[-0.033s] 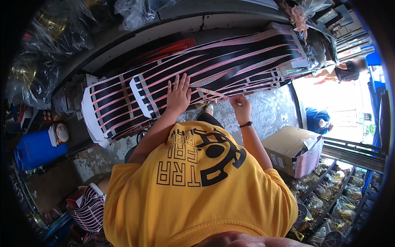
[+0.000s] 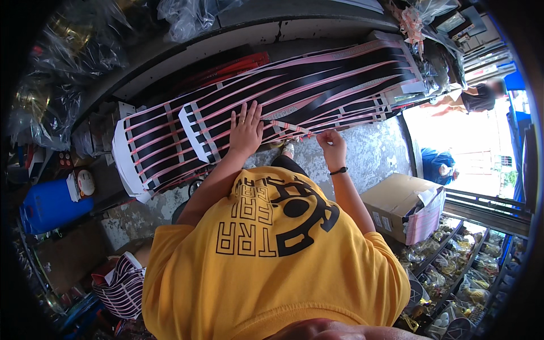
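Observation:
A long black sheet (image 2: 170,141) crossed by many pink strips lies on a dark bench in front of me. My left hand (image 2: 246,131), with a ring on one finger, presses flat on the sheet with its fingers spread. My right hand (image 2: 333,146), with a dark band at the wrist, pinches the end of a loose pink strip (image 2: 289,127) at the sheet's lower edge. White backing (image 2: 122,164) shows at the sheet's left end. My yellow printed shirt (image 2: 272,255) fills the lower middle of the view.
A blue canister (image 2: 54,204) stands at the left, with a striped bag (image 2: 122,286) below it. An open cardboard box (image 2: 396,204) sits on the right, above shelves of packaged goods (image 2: 453,260). Another person (image 2: 476,96) bends over at the far right. Plastic-wrapped items (image 2: 62,62) hang at the upper left.

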Demonstrator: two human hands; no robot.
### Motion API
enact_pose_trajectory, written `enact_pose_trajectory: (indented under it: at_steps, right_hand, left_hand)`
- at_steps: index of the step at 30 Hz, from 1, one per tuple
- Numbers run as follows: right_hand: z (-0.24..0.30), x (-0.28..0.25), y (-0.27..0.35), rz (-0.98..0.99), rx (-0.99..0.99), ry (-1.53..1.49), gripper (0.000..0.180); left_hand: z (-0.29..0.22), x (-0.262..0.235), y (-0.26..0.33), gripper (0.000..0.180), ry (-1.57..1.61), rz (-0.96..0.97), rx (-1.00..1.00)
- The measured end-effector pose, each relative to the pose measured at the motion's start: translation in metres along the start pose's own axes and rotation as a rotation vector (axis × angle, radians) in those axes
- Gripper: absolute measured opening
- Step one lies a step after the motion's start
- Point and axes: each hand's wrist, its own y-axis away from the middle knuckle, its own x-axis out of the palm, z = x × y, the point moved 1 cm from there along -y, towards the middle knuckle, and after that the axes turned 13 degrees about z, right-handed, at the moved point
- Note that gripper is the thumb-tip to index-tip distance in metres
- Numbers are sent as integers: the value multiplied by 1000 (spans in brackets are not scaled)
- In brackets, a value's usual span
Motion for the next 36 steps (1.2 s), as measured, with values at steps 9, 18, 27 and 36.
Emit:
enact_pose_trajectory:
  at_steps: [9, 18, 27, 36]
  right_hand:
    - [-18, -13, -17, -65, -26, 65, 13]
    - [-32, -58, -5, -12, 57, 36, 13]
    - [-40, -62, -5, -67, 61, -58, 12]
    - [-28, -79, -17, -99, -18, 87, 12]
  left_hand:
    - [2, 1, -10, 50, -12, -22, -36]
    - [1, 2, -11, 52, -67, -41, -41]
    - [2, 4, -11, 53, -86, -65, -37]
    - [1, 3, -10, 52, -79, -54, -40]
